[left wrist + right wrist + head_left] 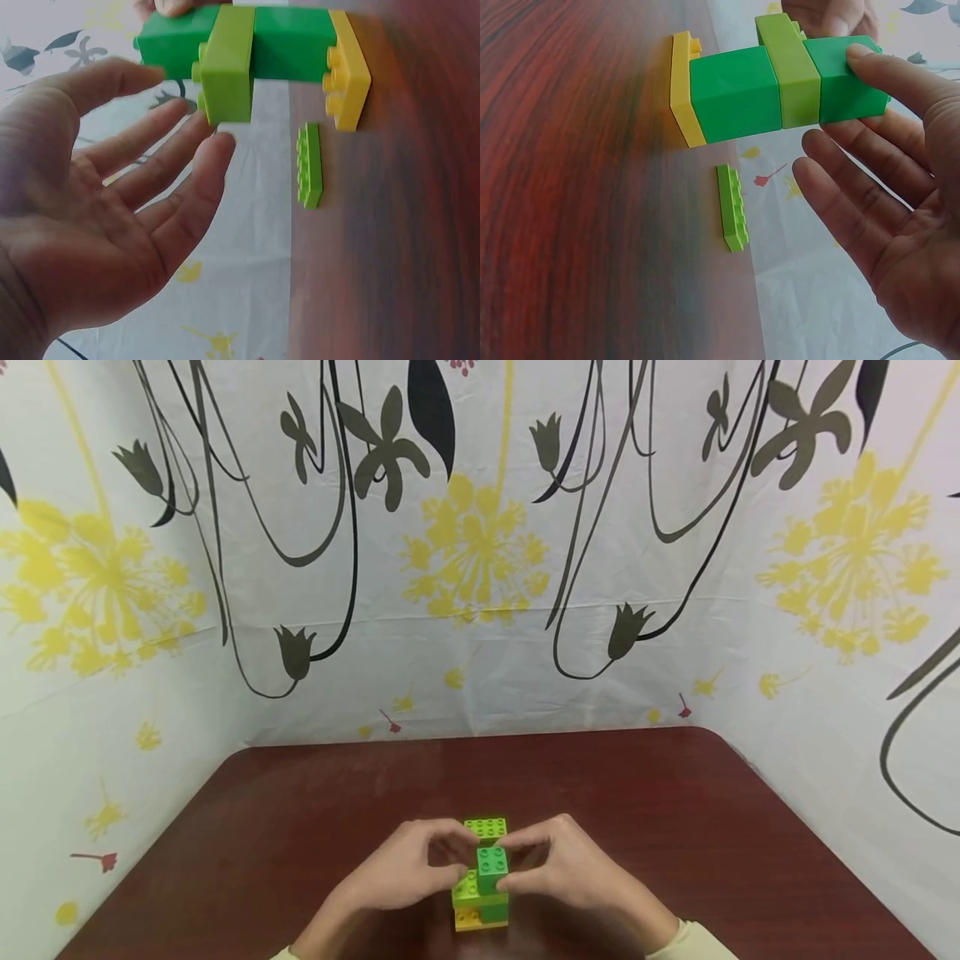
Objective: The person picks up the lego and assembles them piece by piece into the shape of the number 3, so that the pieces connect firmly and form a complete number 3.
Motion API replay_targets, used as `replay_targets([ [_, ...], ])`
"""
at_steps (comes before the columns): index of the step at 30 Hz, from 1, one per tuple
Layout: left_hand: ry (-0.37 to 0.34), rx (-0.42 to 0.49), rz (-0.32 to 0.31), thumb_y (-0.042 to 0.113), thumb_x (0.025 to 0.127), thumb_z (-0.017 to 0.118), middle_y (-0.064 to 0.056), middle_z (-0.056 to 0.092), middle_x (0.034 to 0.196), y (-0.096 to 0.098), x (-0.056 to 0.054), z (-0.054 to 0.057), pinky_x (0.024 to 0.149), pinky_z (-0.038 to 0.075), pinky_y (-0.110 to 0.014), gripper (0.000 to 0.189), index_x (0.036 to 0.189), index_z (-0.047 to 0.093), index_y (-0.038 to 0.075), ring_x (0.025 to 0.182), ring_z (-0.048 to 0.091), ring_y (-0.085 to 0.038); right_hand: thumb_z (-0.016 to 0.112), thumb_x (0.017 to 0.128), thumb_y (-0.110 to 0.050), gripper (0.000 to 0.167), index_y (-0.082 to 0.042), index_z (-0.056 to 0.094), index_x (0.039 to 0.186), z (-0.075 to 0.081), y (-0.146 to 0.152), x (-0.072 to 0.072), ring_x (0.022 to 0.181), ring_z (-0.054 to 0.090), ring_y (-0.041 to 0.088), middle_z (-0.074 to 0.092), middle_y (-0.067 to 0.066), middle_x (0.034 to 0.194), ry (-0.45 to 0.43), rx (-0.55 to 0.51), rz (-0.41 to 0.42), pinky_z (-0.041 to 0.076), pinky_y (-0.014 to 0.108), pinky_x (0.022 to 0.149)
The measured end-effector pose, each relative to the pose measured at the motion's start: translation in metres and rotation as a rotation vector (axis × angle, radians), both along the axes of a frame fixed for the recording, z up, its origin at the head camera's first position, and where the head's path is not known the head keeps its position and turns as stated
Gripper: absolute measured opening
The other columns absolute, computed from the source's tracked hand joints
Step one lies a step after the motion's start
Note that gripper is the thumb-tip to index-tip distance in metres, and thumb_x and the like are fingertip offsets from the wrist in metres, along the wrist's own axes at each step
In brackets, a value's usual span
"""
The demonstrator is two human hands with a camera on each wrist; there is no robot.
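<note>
A block stack stands upright on the table: a yellow flat block (469,927) at the bottom, a green block (494,912), a lime-green block (480,901) across it, and a green top block (492,870). My right hand (573,870) pinches the top block, its thumb (900,75) on one side face; the index finger is partly hidden behind it. On the other side, my left hand (401,868) is held with spread, relaxed fingers close to the lime-green and top blocks. Whether its thumb touches them I cannot tell.
A lime-green flat block (485,828) with studs lies on the dark red-brown table (600,785) behind the stack. White cloth (480,685) with flower patterns hangs around the table's back and sides.
</note>
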State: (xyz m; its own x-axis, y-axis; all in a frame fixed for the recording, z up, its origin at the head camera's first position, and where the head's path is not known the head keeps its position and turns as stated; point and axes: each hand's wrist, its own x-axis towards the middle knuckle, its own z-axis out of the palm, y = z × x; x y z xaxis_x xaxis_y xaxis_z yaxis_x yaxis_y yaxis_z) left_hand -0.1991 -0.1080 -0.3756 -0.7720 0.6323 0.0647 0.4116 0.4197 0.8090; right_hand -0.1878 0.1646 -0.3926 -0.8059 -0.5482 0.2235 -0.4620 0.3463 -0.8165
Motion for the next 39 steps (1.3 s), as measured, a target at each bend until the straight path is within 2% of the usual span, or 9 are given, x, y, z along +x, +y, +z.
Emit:
replay_targets([
  [5,0.083,0.007,0.133,0.022,0.1,0.071,0.003,0.076,0.102,-0.003,-0.009,-0.004,0.078,0.056,-0.026,0.019,0.117,0.075,0.013,0.092,0.07,-0.011,0.09,0.086,-0.029,0.038,-0.012,0.081,0.119,0.001,-0.001,0.0,0.089,0.078,0.01,0.082,0.0,0.105,0.003,0.02,-0.023,0.062,0.025,0.075],
  [9,0.083,-0.007,0.181,0.022,0.099,0.072,0.002,0.076,0.101,-0.001,-0.021,-0.01,0.078,0.056,-0.029,0.021,0.116,0.075,0.01,0.093,0.07,-0.014,0.089,0.086,-0.028,0.038,-0.013,0.08,0.12,0.002,0.0,0.001,0.09,0.078,0.01,0.082,0.0,0.105,-0.021,0.016,-0.024,0.062,0.025,0.075],
  [15,0.099,-0.098,0.191,0.02,0.095,0.078,-0.008,0.076,0.115,0.005,-0.036,-0.02,0.08,0.059,-0.038,0.032,0.123,0.073,0.006,0.1,0.072,-0.021,0.09,0.086,-0.027,0.037,-0.014,0.081,0.119,0.0,0.001,0.002,0.09,0.079,0.014,0.082,0.002,0.105,-0.057,-0.01,-0.026,0.063,0.026,0.074],
  [20,0.088,-0.152,0.221,0.017,0.093,0.081,-0.008,0.074,0.123,0.007,-0.041,-0.026,0.084,0.06,-0.046,0.036,0.126,0.072,0.007,0.105,0.07,-0.025,0.09,0.085,-0.028,0.036,-0.016,0.081,0.118,0.001,-0.001,0.002,0.09,0.079,0.012,0.082,0.001,0.106,-0.053,-0.013,-0.023,0.063,0.026,0.074],
  [28,0.112,-0.203,0.22,0.018,0.091,0.084,-0.005,0.076,0.112,0.013,-0.052,-0.032,0.082,0.059,-0.045,0.038,0.126,0.073,0.006,0.1,0.07,-0.023,0.089,0.086,-0.03,0.035,-0.017,0.081,0.118,0.003,0.0,0.002,0.092,0.079,0.013,0.082,-0.001,0.106,-0.044,0.007,-0.028,0.062,0.025,0.075],
  [39,0.061,-0.213,0.223,0.014,0.09,0.085,-0.007,0.076,0.102,0.018,-0.059,-0.039,0.077,0.061,-0.044,0.044,0.13,0.07,0.002,0.092,0.071,-0.023,0.088,0.088,-0.029,0.035,-0.016,0.08,0.12,0.001,0.001,0.001,0.093,0.077,0.01,0.082,0.001,0.109,-0.072,-0.003,-0.014,0.062,0.025,0.076],
])
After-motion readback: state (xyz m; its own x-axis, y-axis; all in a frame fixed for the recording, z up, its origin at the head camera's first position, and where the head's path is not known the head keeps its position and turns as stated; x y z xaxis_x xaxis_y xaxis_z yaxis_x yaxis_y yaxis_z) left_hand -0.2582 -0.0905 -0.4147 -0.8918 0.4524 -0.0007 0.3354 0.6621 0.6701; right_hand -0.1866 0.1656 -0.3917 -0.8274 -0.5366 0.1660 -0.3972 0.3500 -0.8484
